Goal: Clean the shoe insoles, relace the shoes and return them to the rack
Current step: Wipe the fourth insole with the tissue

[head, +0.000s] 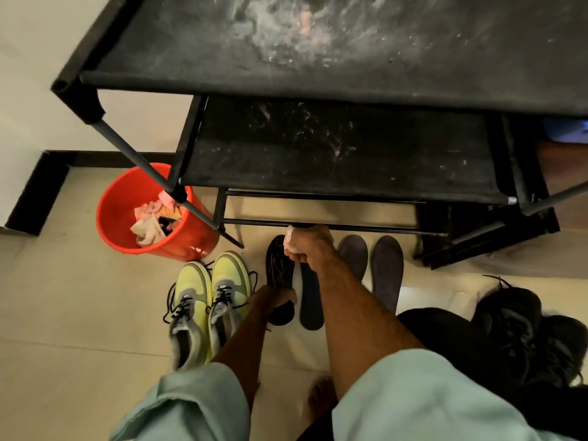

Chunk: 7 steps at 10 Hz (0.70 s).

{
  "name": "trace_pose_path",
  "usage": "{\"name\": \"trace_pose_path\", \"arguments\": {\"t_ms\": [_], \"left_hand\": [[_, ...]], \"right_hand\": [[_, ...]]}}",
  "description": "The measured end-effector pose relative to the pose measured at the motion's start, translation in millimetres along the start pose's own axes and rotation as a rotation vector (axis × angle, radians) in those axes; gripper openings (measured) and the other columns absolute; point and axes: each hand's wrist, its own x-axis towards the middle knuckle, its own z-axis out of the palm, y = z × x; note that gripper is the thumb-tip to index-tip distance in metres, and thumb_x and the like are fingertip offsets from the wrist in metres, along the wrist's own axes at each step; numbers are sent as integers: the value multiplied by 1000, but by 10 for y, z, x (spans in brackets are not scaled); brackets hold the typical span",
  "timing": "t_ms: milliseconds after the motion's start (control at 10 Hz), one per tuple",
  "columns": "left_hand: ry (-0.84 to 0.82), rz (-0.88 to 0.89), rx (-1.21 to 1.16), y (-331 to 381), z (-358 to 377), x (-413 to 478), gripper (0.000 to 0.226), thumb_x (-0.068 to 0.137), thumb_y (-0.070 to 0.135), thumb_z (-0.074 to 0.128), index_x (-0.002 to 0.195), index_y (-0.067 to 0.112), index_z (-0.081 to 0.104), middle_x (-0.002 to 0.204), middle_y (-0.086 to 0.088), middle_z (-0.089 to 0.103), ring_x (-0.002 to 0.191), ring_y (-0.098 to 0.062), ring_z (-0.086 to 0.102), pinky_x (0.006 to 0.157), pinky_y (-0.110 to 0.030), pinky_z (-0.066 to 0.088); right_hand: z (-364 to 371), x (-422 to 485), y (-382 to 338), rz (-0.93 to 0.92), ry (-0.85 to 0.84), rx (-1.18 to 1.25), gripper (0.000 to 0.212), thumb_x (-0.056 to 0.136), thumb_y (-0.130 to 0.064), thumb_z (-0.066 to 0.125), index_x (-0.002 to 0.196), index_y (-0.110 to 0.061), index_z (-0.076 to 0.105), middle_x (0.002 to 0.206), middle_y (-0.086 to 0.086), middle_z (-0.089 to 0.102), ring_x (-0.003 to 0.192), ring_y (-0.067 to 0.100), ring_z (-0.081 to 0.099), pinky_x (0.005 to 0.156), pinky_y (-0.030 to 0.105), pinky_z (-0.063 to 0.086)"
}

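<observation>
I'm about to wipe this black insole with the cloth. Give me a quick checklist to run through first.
1. Cloth in hand: ok, the right hand grips a whitish cloth.
2. Insole steadied: ok, the left hand holds the black insole at its heel end.
3. Insole surface free: not ok, a loose lace lies across it.
4. Cloth clean enough: cannot tell, it is mostly hidden in the fist.
5. Rack ready for shoes: not ok, the rack shelf is streaked with dust.
</observation>
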Motion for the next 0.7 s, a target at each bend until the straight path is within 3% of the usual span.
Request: {"name": "trace_pose_path", "arguments": {"t_ms": [100, 200, 300, 400, 500, 600, 700], "left_hand": [[-98, 35, -116, 82, -242, -146, 70, 80, 32, 80, 136, 3, 48, 133, -11, 50, 119, -34, 54, 81, -37, 50], [-175, 88, -246, 74, -504, -326, 61, 79, 26, 83, 128, 6, 53, 125, -8, 53, 107, -30, 53, 84, -36, 47], [-268, 28, -299, 51, -758, -523, 28, 85, 19, 76, 105, 10, 59, 87, -7, 59, 67, -18, 55, 53, -21, 45], [-305, 16, -320, 79, -1009, -741, 15, 95, 15, 63, 82, 9, 57, 60, -4, 51, 39, -9, 44, 36, -16, 35], [-377, 50, -318, 124, -1277, -1137, 24, 98, 17, 56, 76, 8, 60, 55, -1, 49, 37, -6, 39, 36, -14, 30], [-412, 101, -279, 173, -1590, -1628, 28, 101, 18, 50, 76, 10, 59, 52, 1, 49, 36, -3, 35, 33, -12, 25], [-414, 180, -204, 188, -1906, -2169, 28, 101, 17, 47, 79, 7, 59, 56, 1, 52, 37, -1, 34, 34, -10, 22]], "right_hand": [[60, -289, -210, 86, 118, -103, 31, 100, -35, 64, 106, -5, 68, 94, 16, 75, 86, 26, 70, 76, 41, 60], [79, -401, -244, 63, 132, -177, 32, 96, -36, 69, 107, -6, 64, 92, 15, 74, 87, 29, 75, 49, 33, 55], [53, -633, -324, -48, 179, -232, 36, 93, -36, 74, 103, -1, 68, 77, 14, 75, 64, 23, 74, 51, 29, 60], [23, -935, -390, -122, 173, -249, 23, 94, -24, 74, 94, -1, 70, 80, 13, 74, 74, 24, 76, 65, 33, 64], [-31, -1201, -371, -196, 176, -275, 14, 95, -15, 70, 97, -1, 68, 83, 15, 72, 83, 27, 77, 72, 36, 64], [-34, -1464, -340, -250, 174, -287, 20, 95, -14, 69, 80, -2, 66, 87, 19, 74, 79, 27, 75, 77, 38, 63], [-20, -1771, -334, -268, 140, -264, 20, 93, -11, 70, 76, -1, 69, 86, 20, 76, 66, 23, 68, 57, 26, 54]]}}
